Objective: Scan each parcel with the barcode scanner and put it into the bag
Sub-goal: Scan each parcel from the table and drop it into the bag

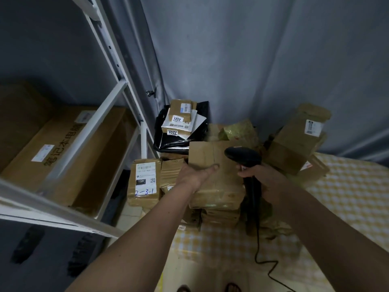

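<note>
At the centre of the frame, the left hand (194,175) gripped a plain cardboard parcel (216,175), thumb across its top. Just right, the right hand (263,182) clenched the black scanner (244,157), its head over the parcel. Beyond, upper centre, labelled parcels lay in the open black bag (181,142).

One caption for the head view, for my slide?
Left hand holds a box; right hand aims the scanner.

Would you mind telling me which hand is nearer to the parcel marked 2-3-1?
The left hand: it holds a cardboard box just right of that parcel. The right hand, gripping the barcode scanner, is farther right, beyond the box.
</note>
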The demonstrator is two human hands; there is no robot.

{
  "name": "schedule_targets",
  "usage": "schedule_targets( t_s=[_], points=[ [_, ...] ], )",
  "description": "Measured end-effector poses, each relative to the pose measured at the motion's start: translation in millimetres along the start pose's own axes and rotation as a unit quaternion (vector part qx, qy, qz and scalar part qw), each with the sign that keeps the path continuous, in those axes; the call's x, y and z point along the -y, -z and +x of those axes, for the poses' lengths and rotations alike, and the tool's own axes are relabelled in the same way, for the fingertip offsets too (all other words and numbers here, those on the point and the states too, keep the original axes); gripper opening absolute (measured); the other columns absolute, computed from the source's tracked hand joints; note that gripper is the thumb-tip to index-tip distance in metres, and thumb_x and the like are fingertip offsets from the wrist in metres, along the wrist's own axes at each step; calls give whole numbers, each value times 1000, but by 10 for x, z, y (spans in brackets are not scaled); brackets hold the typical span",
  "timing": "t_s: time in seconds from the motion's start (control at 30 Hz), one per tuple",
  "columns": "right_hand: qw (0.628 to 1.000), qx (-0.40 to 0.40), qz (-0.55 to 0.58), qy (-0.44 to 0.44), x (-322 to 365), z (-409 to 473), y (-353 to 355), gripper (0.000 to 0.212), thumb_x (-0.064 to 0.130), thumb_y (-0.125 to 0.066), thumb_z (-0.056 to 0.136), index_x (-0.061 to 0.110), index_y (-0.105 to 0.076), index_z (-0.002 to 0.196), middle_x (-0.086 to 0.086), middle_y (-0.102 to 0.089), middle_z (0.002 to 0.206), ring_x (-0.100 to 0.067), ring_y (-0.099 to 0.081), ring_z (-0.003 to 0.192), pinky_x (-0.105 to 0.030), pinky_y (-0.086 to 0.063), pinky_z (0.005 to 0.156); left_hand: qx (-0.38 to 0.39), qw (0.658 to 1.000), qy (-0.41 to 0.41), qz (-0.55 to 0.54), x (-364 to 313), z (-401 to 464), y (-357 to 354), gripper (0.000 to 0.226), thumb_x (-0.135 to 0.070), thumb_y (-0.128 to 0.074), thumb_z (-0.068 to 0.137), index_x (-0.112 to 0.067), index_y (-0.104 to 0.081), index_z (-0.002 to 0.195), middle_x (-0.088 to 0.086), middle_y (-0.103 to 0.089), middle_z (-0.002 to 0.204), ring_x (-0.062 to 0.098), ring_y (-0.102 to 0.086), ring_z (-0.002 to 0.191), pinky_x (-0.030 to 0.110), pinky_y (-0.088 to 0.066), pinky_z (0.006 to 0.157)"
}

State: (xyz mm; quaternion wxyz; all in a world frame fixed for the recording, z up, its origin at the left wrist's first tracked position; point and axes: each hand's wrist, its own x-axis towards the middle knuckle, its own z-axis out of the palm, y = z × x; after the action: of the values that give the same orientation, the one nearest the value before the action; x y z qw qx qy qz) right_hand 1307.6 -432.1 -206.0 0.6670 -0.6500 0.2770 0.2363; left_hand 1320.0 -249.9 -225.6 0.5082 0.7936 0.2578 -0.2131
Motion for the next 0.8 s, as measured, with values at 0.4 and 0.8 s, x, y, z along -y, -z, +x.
schedule_targets(
  t_s=[0.4, 0.8],
  points=[
    [998, 35, 4, 59, 283, -441, 68, 18, -3, -67, 80, 10, -64, 93, -12, -62, 104, -30, -58, 97, -45, -50, 91, 29, 993, -64, -91, -80, -139, 320, 115, -27, -90, 62, -30, -17, 152, 4, -50, 137, 28, -52, 121, 46, -46, 102],
    [995, 8, -41, 92, 258, -499, -163, 25, 0, -66, 83, 10, -60, 105, -7, -58, 102, -26, -56, 92, -32, -48, 63, 76, 991, -76, -83, -231, -184, 519, 101, 7, -83, 61, -35, -34, 139, 2, -59, 111, 29, -58, 105, 54, -52, 90]
  ],
)
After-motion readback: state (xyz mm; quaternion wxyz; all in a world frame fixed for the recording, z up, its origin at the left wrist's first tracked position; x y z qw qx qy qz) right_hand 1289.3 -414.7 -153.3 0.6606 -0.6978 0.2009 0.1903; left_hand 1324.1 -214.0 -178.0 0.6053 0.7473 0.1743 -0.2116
